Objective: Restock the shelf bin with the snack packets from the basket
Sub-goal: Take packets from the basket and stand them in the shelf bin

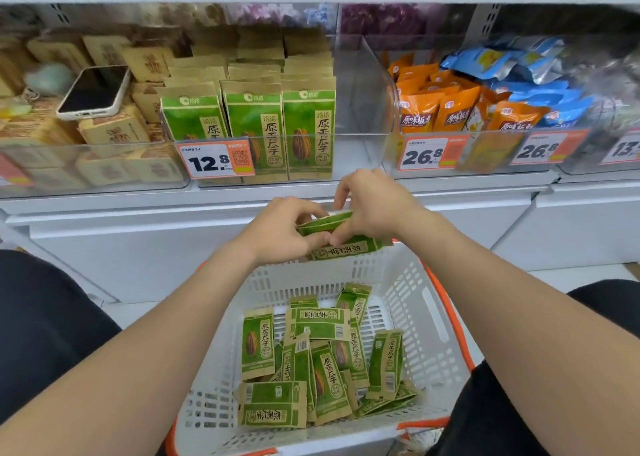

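Note:
Above the far rim of the white basket (408, 303), my left hand (280, 230) and my right hand (374, 209) together grip a small stack of green snack packets (346, 247), held flat and sideways. Several more green packets (311, 362) lie loose on the basket floor. Straight ahead on the shelf, the clear bin (356, 109) holds three upright rows of the same green packets (256, 123) on its left side, behind a 12.8 price tag (214, 159). The bin's right part shows no packets.
A phone (95, 91) lies on brown packets in the bin at left. Orange and blue packets (485, 98) fill the bin at right. White cabinet fronts run below the shelf. My dark-clothed knees flank the basket, which has an orange rim.

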Demonstrator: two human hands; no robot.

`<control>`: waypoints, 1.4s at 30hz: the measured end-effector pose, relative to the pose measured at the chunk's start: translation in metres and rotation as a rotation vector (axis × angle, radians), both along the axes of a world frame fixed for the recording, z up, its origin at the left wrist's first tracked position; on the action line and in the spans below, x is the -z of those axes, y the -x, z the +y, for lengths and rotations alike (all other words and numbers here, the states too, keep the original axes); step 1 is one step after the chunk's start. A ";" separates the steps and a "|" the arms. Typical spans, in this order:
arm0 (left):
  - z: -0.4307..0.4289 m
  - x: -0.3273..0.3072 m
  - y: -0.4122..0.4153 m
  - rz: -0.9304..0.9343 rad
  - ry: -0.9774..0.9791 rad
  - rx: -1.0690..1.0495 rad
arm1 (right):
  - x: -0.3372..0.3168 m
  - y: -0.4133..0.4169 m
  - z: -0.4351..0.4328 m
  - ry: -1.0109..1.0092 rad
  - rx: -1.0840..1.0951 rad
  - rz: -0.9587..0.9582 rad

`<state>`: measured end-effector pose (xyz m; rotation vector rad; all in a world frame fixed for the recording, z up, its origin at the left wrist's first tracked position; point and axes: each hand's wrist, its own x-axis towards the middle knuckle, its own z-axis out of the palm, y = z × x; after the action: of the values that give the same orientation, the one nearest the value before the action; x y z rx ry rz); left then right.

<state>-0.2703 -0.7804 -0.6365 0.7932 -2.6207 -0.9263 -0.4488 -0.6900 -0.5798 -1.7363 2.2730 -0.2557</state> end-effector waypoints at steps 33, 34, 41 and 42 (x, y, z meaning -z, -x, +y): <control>-0.053 -0.120 0.059 -0.195 1.022 -0.341 | -0.144 0.031 -0.005 0.723 0.197 0.510; -0.053 -0.119 0.058 -0.191 1.035 -0.338 | -0.143 0.033 -0.007 0.697 0.200 0.524; -0.057 -0.129 0.051 -0.235 1.109 -0.308 | -0.101 0.026 -0.047 0.482 0.119 0.678; -0.058 -0.129 0.050 -0.224 1.097 -0.306 | -0.096 0.027 -0.054 0.449 0.110 0.683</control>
<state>-0.3204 -0.8383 -0.5072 0.9138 -2.4951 0.6919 -0.4756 -0.7436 -0.4837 -2.1709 2.9790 -0.2317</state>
